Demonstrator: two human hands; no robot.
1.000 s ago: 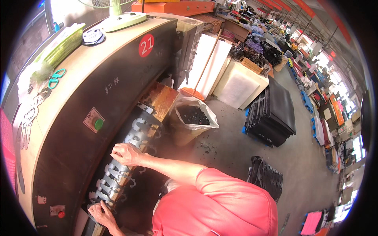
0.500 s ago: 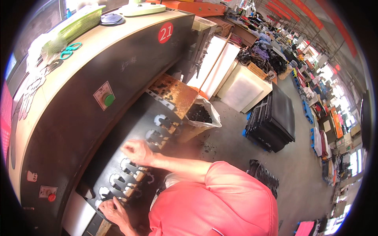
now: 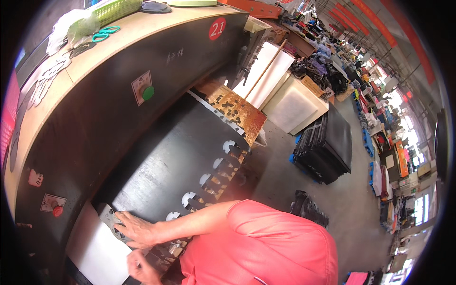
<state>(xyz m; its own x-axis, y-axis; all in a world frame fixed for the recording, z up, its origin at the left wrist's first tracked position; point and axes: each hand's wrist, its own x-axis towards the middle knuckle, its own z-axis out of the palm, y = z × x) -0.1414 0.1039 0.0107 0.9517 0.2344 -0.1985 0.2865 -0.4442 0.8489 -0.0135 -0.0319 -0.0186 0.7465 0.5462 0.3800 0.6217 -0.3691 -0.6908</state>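
Note:
My right hand (image 3: pixel 137 230) is at the lower left end of a black sheet (image 3: pixel 156 156). Its fingers are spread over a grey flat metal die with holes (image 3: pixel 110 219) and appear to grip it. Part of the die is under the fingers. Close below, beside a smooth white board (image 3: pixel 99 251), my left hand (image 3: pixel 141 270) hangs blurred with its fingers bent. What it holds, if anything, cannot be made out. Scalloped cutouts (image 3: pixel 188 199) run in a row along the sheet's right edge, some hidden by my right forearm.
A dark machine beam (image 3: pixel 109 109) with a green button (image 3: pixel 148 92) and a red button (image 3: pixel 57 211) stands along the left. Beyond the sheet lies a rusty plate (image 3: pixel 228 102) with black scraps. Stacked black sheets (image 3: pixel 327 147) stand on the floor at right.
My right hand has come from above the middle of the sheet down to the metal die at its lower left end. My left hand has lowered slightly. The whole view has shifted.

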